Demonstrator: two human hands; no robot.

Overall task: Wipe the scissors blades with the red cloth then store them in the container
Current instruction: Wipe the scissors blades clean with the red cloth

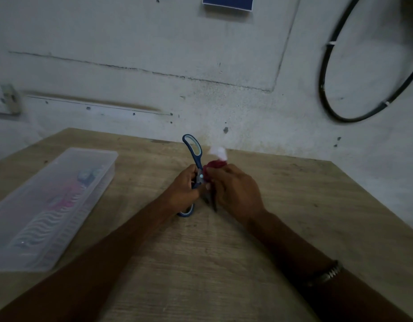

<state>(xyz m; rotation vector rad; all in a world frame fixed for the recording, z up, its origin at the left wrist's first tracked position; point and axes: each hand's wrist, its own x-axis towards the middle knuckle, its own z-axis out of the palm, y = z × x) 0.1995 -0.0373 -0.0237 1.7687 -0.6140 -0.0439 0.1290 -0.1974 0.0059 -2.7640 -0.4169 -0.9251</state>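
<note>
- Nearest the camera, your two bare forearms reached forward over the wooden table (224,263), and a metal bracelet (326,274) sat on your right forearm.
- Your left hand (183,188) was curled around the scissors (196,163) near the pivot, holding them above the tabletop.
- One blue handle loop stuck up and away from you above that hand; the other loop showed below it, close to the table.
- Your right hand (233,190) was closed around the red cloth (214,165), bunched tight against the scissors just right of the pivot.
- Dark blade tips poked out under your right hand, pointing back toward you; most of the blades were hidden by the cloth and fingers, so how far apart they stood could not be told.
- A white blurred patch showed just above the cloth; what it was could not be told.
- To your left, well apart from the hands, the clear plastic container (61,205) lay open on the table, with pink and white items inside too blurred to name.
- Beyond the table rose a scuffed white wall (154,54), with a switch plate (3,98) at the left edge.
- A black cable (326,103) looped across the wall on the right, and a blue sign (227,2) hung at the top.
</note>
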